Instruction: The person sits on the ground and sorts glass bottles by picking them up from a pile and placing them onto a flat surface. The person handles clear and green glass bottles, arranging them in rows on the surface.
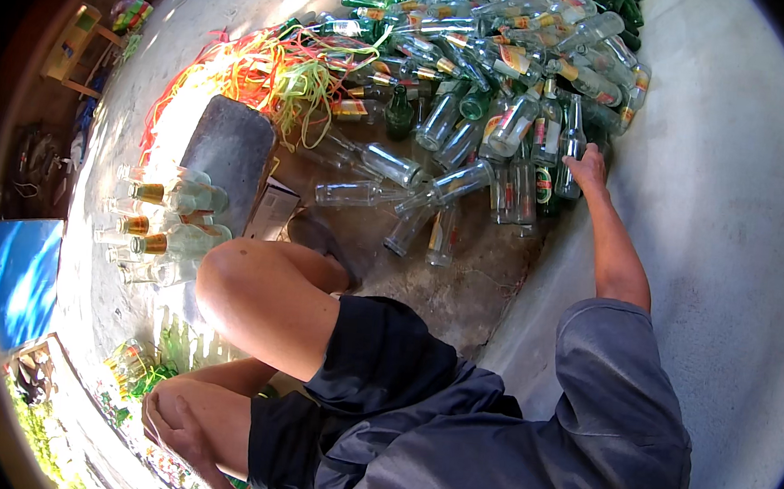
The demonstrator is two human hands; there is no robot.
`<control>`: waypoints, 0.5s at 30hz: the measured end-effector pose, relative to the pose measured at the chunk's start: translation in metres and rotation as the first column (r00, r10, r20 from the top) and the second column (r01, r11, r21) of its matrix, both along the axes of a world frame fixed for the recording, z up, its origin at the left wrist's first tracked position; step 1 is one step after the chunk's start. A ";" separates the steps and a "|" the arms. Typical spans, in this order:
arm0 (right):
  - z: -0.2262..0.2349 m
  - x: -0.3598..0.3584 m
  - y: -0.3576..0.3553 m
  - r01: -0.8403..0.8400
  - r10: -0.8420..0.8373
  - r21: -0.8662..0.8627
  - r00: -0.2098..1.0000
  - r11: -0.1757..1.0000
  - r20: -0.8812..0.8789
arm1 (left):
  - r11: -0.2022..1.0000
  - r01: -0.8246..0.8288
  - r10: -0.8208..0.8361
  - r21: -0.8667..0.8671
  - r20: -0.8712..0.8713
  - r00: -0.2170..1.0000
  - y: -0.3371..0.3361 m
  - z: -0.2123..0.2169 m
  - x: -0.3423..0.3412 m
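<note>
My right hand (588, 170) reaches out to the right edge of a big heap of glass bottles. Its thumb and fingers are closed on the lower part of a glass bottle (574, 128), whose neck points away from me. Next to it lie a clear bottle with a label (546, 133) and a green bottle (544, 184). My left hand (176, 425) rests on my left knee (216, 414), fingers laid along it, with nothing held.
Red and yellow-green plastic straps (268, 72) lie tangled left of the heap. Several clear bottles (192, 241) lie grouped at the left, near a dark board (228, 147). Loose bottles (455, 187) are on the floor before me. A pale wall (706, 176) rises at the right.
</note>
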State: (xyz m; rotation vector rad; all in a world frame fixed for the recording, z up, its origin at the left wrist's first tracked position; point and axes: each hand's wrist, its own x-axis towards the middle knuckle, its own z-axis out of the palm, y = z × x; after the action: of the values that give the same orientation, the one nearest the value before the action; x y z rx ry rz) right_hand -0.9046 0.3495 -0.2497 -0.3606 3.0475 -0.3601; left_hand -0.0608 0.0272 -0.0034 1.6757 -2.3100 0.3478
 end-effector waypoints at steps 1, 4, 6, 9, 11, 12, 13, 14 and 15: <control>0.000 -0.001 0.000 -0.002 0.002 0.002 1.000 1.000 -0.001 | 1.000 0.004 -0.004 0.003 -0.001 1.000 0.000 0.000 0.000; 0.004 -0.003 -0.004 0.008 -0.008 -0.003 0.998 1.000 0.065 | 1.000 0.013 -0.013 0.010 -0.003 1.000 0.000 0.001 0.000; 0.004 -0.004 -0.007 0.019 -0.018 -0.005 0.995 1.000 0.099 | 1.000 0.015 -0.015 0.009 -0.005 1.000 0.000 0.002 0.001; 0.000 -0.005 -0.008 0.017 -0.017 0.005 0.996 1.000 0.084 | 1.000 0.010 -0.010 0.006 -0.005 1.000 0.001 0.004 -0.004; -0.005 -0.007 -0.007 -0.003 0.002 0.023 0.999 1.000 0.051 | 1.000 0.009 -0.009 0.002 -0.003 1.000 0.001 0.004 -0.004; -0.009 -0.010 -0.005 -0.001 0.001 0.006 0.998 1.000 0.055 | 1.000 0.009 -0.009 0.001 -0.004 1.000 0.001 0.004 -0.005; -0.012 -0.014 -0.003 0.000 0.000 -0.010 0.998 1.000 0.059 | 1.000 0.010 -0.010 0.000 -0.014 1.000 0.001 0.003 -0.006; -0.014 -0.018 -0.001 0.002 0.000 -0.027 0.998 1.000 0.062 | 1.000 0.011 -0.011 0.000 -0.023 1.000 0.001 0.001 -0.006; -0.014 -0.017 -0.003 -0.009 0.012 -0.034 0.997 0.999 0.080 | 1.000 0.009 -0.009 -0.002 -0.028 1.000 0.001 0.002 -0.006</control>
State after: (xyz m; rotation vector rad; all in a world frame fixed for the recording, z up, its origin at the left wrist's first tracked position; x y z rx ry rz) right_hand -0.9219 0.3466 -0.2641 -0.3549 2.9634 -0.4150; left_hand -0.0669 0.0281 -0.0018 1.6582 -2.2959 0.3231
